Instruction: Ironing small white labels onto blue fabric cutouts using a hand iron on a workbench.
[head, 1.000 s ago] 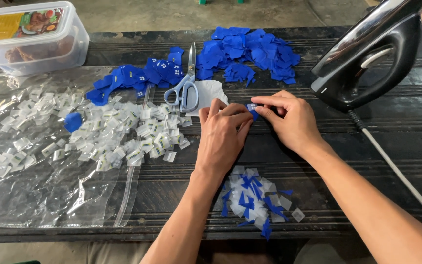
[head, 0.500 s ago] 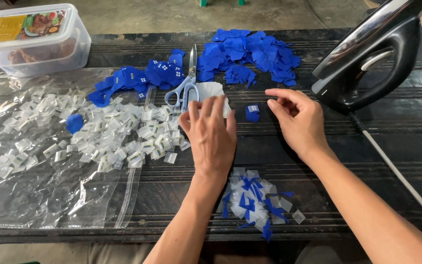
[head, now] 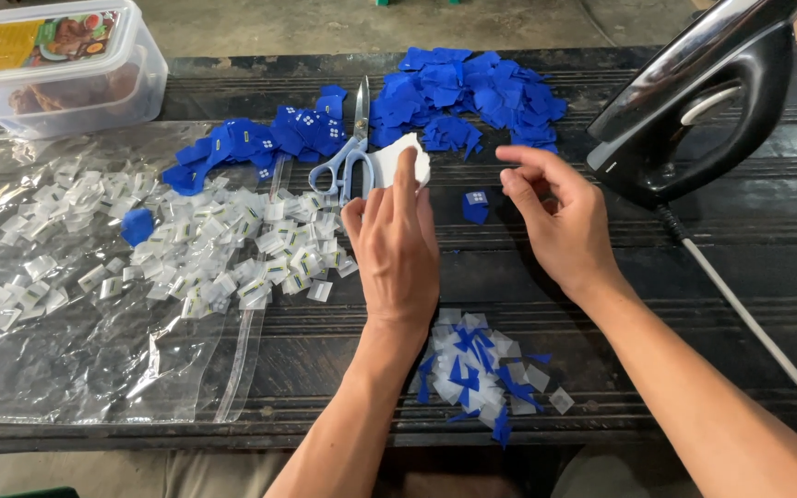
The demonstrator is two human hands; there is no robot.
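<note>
Reaching: the left hand (head: pixel 397 247) is laid flat on the dark table (head: pixel 749 267), fingers stretched far toward a white pad (head: pixel 406 161); the fingertips are seen on its near edge, nothing is gripped.
Right hand: the right hand (head: pixel 560 221) is held loosely curled just right of a blue tag (head: pixel 476 207), thumb and forefinger parted and empty, it seems.
Blue tag: it is set alone on the bare table between the two hands, apart from every pile, likely so that it can be handled singly.
Scissors: the scissors (head: pixel 348 152) are left just left of the pad, blades pointing far, handles near, within easy reach.
Far piles: blue tags (head: pixel 472 92) are heaped at far centre, with a smaller spread (head: pixel 251 143) to the left.
Clear sheet: a plastic sheet (head: pixel 57 350) is spread at left, keeping the small clear pouches (head: pixel 223 249) together.
Scraps: blue and white offcuts (head: pixel 481 373) are gathered near, between the forearms, out of the working spot.
Iron: a black iron (head: pixel 694 101) is stood at far right, cord (head: pixel 749 332) trailing near.
Box: a lidded tub (head: pixel 57 65) is parked far left.
</note>
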